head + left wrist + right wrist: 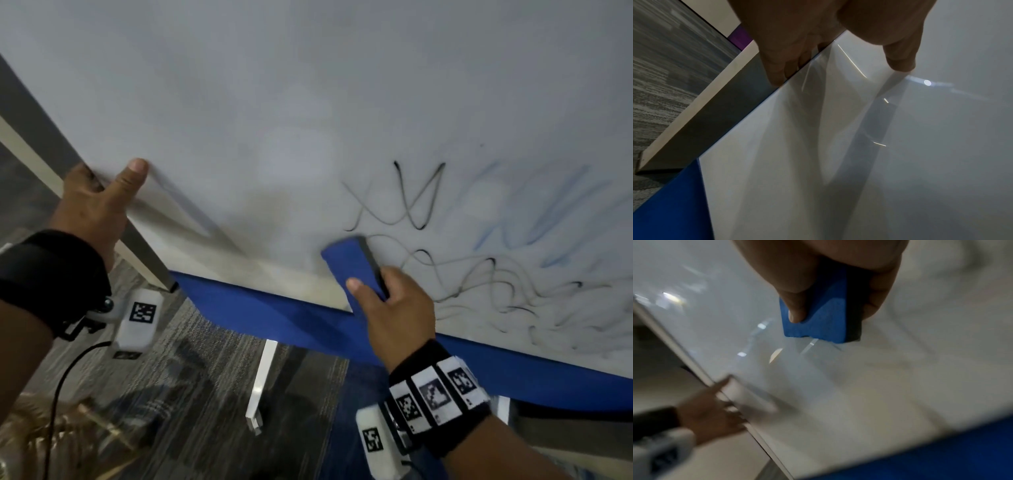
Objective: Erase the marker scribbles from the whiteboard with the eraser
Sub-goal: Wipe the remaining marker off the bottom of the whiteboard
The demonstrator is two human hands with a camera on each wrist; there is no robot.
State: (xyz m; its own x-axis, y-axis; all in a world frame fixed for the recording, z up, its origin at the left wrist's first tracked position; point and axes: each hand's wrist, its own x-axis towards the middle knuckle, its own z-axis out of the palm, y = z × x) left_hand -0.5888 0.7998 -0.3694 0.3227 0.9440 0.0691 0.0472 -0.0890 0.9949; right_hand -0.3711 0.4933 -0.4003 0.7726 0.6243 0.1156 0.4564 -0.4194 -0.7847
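Blue eraser (352,270) lies flat against the whiteboard (274,102), gripped in the right hand (394,308) with the thumb on top and fingers curled around its far side. It sits at the left end of the black scribbles (462,257); fainter blue scribbles (548,212) lie beyond. The left hand (92,205) clasps the board's left edge, thumb on its face.
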